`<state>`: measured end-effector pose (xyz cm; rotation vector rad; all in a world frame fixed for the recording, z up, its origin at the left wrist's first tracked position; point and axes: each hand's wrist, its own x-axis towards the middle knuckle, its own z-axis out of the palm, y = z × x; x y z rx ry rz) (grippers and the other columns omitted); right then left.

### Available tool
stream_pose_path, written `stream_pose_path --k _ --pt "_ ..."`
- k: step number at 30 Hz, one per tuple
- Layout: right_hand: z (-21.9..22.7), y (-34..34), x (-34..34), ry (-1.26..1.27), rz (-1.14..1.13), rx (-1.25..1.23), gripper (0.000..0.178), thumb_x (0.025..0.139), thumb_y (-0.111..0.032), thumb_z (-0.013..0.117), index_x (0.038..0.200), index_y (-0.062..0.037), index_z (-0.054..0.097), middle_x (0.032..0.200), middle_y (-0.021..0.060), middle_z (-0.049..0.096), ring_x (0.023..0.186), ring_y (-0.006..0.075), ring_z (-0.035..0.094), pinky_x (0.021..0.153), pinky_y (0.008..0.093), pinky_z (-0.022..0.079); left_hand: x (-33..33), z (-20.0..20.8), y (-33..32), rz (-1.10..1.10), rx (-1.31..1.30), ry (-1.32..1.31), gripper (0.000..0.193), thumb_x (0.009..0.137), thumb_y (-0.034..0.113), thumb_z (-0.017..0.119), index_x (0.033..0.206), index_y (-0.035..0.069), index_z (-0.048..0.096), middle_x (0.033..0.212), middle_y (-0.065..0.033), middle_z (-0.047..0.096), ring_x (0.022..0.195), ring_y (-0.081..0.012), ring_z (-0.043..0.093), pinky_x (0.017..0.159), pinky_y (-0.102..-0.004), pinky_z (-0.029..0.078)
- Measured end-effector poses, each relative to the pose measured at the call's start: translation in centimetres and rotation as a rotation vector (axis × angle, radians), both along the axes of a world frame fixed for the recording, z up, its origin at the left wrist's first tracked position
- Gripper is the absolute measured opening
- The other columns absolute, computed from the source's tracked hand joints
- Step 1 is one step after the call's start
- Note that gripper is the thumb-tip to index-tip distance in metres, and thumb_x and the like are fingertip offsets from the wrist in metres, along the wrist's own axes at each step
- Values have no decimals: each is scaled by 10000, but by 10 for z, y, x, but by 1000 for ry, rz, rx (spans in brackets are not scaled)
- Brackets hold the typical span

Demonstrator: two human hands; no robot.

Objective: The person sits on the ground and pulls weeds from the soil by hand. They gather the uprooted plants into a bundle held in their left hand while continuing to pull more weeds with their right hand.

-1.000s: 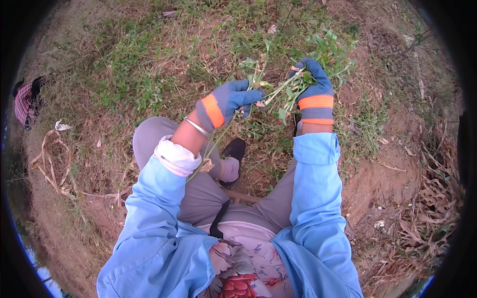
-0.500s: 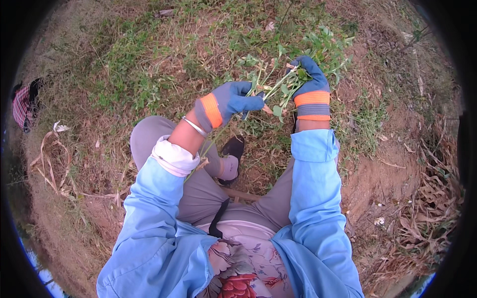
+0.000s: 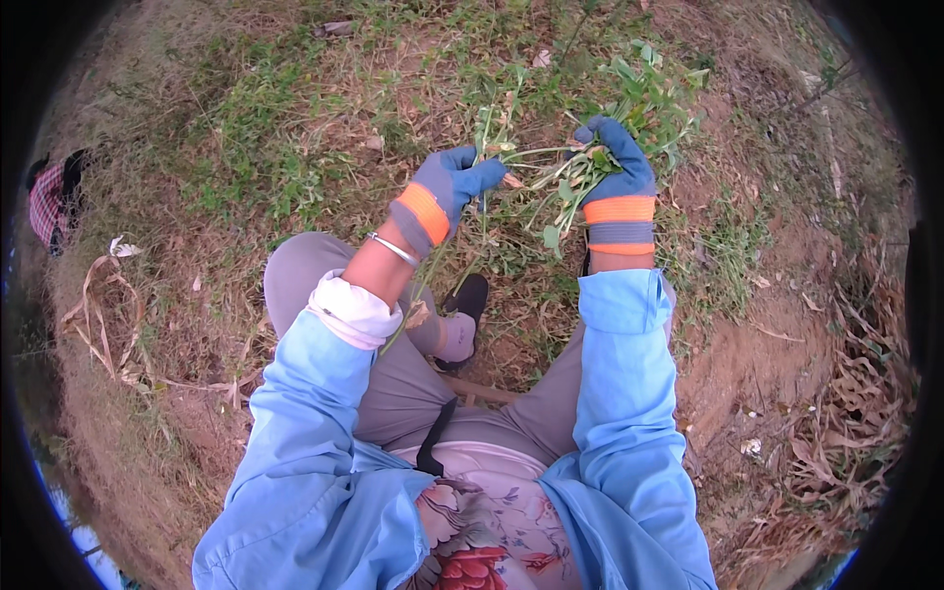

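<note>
Both hands wear blue-grey work gloves with orange cuffs. My left hand (image 3: 454, 189) pinches a long thin plant stem (image 3: 434, 265); its lower part trails down past my wrist, and a leafy tip (image 3: 492, 128) sticks up above the fingers. My right hand (image 3: 619, 162) is closed round a bunch of leafy green plants (image 3: 580, 187). Leaves spread from the bunch above and to the left of the fist. One or two stems reach across the gap between the hands. A dry brown leaf (image 3: 512, 181) sits by my left fingertips.
Grass and low weeds (image 3: 285, 147) cover the ground ahead. Bare reddish soil (image 3: 737, 364) lies at the right, with a heap of dry leaves (image 3: 851, 423) beyond it. A checked red cloth (image 3: 46, 205) is at the far left. My dark shoe (image 3: 466, 315) rests below the hands.
My left hand has drawn slightly left and up, away from the right, with the stem in it. The gap between the hands is wider. My right hand has barely moved.
</note>
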<state>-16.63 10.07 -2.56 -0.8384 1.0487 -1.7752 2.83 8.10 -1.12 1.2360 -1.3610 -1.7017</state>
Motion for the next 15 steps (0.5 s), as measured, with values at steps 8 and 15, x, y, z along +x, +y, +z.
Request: stream_pose_path --k 8,15 --pt "11 3 11 97 151 -99 141 736 -23 583 872 16 589 770 66 579 641 141 534 578 260 441 2 -16 -9 183 -10 23 336 730 255 650 900 -28 587 769 -12 573 662 -98 487 598 -249 378" --pt "23 5 -14 -219 163 -48 235 786 -109 542 953 55 517 798 81 515 681 181 473 642 309 385 28 -25 -27 356 68 215 316 752 255 648 914 -2 561 788 -39 564 637 -96 489 464 -231 381"
